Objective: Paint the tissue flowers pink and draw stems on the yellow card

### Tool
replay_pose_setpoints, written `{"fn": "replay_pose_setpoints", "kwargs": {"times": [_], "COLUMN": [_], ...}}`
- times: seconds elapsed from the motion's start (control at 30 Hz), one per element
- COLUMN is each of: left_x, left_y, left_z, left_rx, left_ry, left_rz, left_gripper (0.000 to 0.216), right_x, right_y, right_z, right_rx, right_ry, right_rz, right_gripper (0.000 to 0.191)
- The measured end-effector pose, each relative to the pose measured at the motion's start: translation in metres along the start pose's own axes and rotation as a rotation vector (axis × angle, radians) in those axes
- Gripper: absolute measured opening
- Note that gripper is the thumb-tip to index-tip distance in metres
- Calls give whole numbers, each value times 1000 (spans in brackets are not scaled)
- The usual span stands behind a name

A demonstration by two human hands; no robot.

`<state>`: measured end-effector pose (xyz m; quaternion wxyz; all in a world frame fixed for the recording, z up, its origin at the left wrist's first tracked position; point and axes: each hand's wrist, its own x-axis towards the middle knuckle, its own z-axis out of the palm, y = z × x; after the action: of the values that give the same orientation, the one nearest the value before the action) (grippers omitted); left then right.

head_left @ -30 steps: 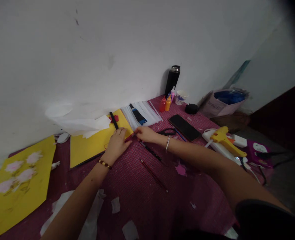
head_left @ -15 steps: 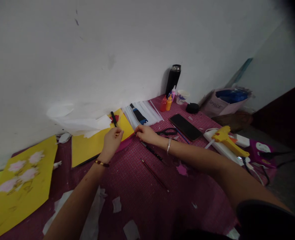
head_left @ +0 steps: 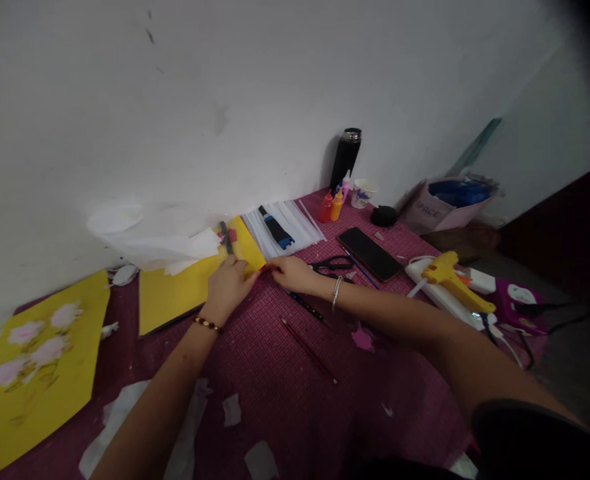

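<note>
My left hand (head_left: 229,285) rests at the right edge of a yellow sheet (head_left: 179,290), fingers closed down on a pink paper strip (head_left: 261,274). My right hand (head_left: 289,273) pinches the other end of that strip, close to the left hand. Most of the strip is hidden under the fingers. Just beyond the left hand, a black pen (head_left: 225,236) and a small red piece (head_left: 233,235) lie on the yellow sheet. Both hands work over a dark pink checked mat (head_left: 275,373).
Scissors (head_left: 332,265), a phone (head_left: 369,253), a yellow glue gun (head_left: 449,277) and thin brushes (head_left: 307,348) lie to the right. By the wall stand a black flask (head_left: 345,159), paint bottles (head_left: 331,207) and a cup (head_left: 362,193). A flowered yellow sheet (head_left: 29,360) lies left.
My left hand had lifted off the yellow sheet half a second ago; it is now back down on the pink strip beside my right hand, which barely moved.
</note>
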<state>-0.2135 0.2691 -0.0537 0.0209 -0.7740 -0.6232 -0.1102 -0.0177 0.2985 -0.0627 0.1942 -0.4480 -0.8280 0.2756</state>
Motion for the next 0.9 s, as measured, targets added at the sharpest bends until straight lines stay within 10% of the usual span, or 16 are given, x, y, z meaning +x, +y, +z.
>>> {"fn": "replay_pose_setpoints", "kwargs": {"times": [0.9], "left_x": [7], "left_y": [-22], "left_z": [16], "left_rx": [-198], "left_ry": [32], "left_rz": [-27], "left_gripper": [28], "right_x": [7], "right_y": [-2], "right_z": [2], "right_rx": [45], "right_ry": [37], "right_rz": [84], "right_gripper": [29]}}
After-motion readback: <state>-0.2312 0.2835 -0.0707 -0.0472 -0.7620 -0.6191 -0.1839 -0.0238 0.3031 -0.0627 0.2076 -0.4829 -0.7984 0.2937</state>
